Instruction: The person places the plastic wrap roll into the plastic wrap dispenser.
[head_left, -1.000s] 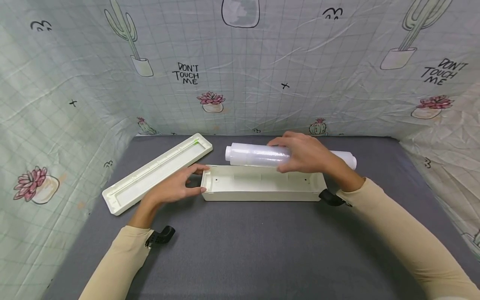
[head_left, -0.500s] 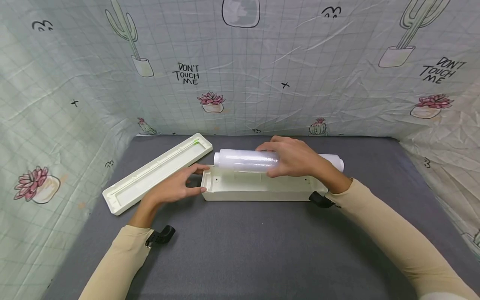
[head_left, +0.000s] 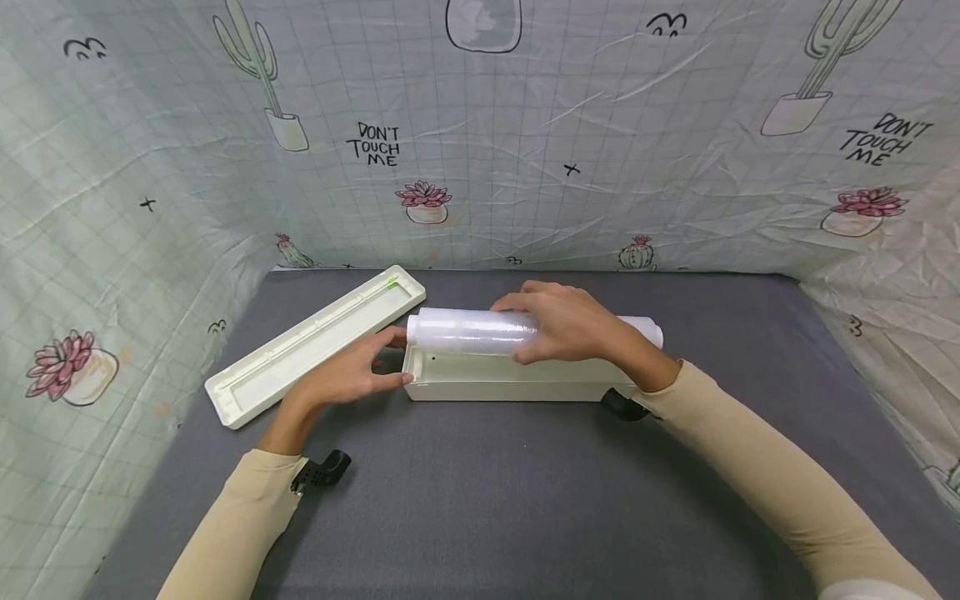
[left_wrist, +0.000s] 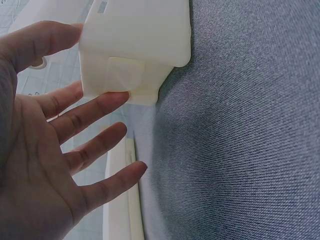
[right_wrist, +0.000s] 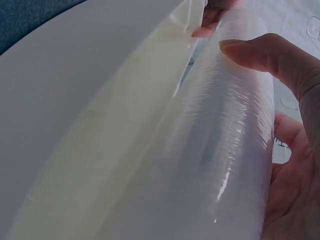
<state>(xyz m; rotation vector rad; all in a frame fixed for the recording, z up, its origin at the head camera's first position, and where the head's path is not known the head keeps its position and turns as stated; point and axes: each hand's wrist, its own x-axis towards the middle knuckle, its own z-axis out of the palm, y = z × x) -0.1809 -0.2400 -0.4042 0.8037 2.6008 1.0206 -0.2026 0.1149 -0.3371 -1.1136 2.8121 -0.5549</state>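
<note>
Firstly, we found the right hand [head_left: 562, 323], near the centre of the frame in the head view, with its grip closed round the middle of a roll of clear film [head_left: 465, 331]. In the right wrist view we saw one digit laid across the glossy film at the upper right, with more of the hand along the roll's right side. The roll lay level from side to side, above the rear part of a long white box [head_left: 510, 392]. Its left end jutted slightly past the box's left end; we could not tell whether the roll touched the rim.

We observed the left hand [head_left: 347, 372] at the box's left end, left of centre. Its grip was spread, the thumb and foremost fingertips touching that end, while in the left wrist view the last two fingers stood apart from it.

We noted a shallow white tray [head_left: 315, 348] lying diagonally at the left, a small green mark [head_left: 393, 283] near its upper end. Box and tray rested on a dark grey surface [head_left: 495, 500]. Behind, across the top of the frame, we recorded a pale cloth [head_left: 510, 108] printed with cacti and lettering.
</note>
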